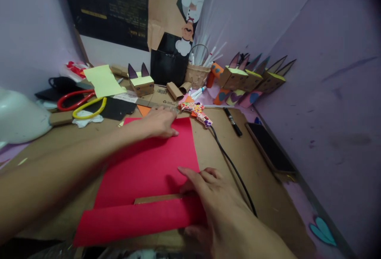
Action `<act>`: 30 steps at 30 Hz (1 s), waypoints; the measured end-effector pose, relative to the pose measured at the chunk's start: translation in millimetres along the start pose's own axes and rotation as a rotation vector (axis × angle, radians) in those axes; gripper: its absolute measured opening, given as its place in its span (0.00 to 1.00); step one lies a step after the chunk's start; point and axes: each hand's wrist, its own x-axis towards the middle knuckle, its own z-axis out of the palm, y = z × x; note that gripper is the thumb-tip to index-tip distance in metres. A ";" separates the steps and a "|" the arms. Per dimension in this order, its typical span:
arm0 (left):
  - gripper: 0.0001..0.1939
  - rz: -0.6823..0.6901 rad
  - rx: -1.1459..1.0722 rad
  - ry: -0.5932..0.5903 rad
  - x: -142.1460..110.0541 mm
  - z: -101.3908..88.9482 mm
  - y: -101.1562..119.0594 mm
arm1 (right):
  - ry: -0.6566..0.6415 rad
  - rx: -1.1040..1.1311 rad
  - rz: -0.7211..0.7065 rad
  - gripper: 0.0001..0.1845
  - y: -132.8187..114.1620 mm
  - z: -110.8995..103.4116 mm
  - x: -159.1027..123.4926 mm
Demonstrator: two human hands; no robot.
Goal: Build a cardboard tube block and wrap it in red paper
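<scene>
A sheet of red paper (pixel 149 159) lies on the brown cardboard surface in front of me, its near end folded up over a strip of cardboard (pixel 157 199). My left hand (pixel 160 122) rests on the far edge of the sheet, fingers stretched out and thumb apart. At the near right, my right hand (pixel 208 199) grips the folded end of the paper around the cardboard strip; part of its grip is hidden. Just beyond the sheet lies a flower-patterned glue gun (pixel 196 112), close to my left fingertips, with a black cord running down to the right.
Red-and-yellow-handled scissors (pixel 89 106) and a yellow paper (pixel 104 82) lie at left. A small eared cardboard box (pixel 141 84) stands behind; several similar ones (pixel 253 78) line the right wall. A marker (pixel 232 122) and a phone (pixel 269 147) lie at right. A basket (pixel 196 76) holds white sticks.
</scene>
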 end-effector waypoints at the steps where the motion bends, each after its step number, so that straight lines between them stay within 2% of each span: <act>1: 0.21 0.000 -0.007 -0.016 2.4 -0.8 -3.2 | -0.005 0.010 -0.005 0.45 -0.7 -1.5 0.2; 4: 0.13 -0.002 -0.022 -0.027 7.9 -2.9 -10.0 | -0.025 0.042 -0.014 0.42 -1.7 -6.4 2.3; 6: 0.11 -0.008 -0.025 -0.002 10.2 -2.3 -10.9 | -0.036 0.069 0.003 0.43 -0.7 -8.6 4.3; 15: 0.11 -0.032 -0.046 0.084 8.5 2.4 -7.1 | -0.152 0.072 0.122 0.48 2.8 -14.9 10.6; 21: 0.10 -0.071 -0.071 0.076 14.0 7.0 -9.2 | -0.228 0.039 0.204 0.50 -3.4 -20.3 16.9; 24: 0.11 -0.106 -0.078 0.064 14.4 1.6 -14.5 | -0.281 0.039 0.227 0.51 -5.6 -22.3 17.5; 26: 0.10 -0.118 -0.074 0.063 5.9 -10.4 -17.0 | -0.317 0.047 0.245 0.52 -6.2 -23.2 17.0; 28: 0.12 -0.126 -0.054 0.114 -14.7 -25.3 -12.9 | -0.333 0.057 0.246 0.53 -5.5 -23.5 16.3; 30: 0.12 -0.094 -0.028 0.294 -48.8 -34.8 2.5 | -0.314 0.074 0.228 0.52 -3.5 -22.8 15.8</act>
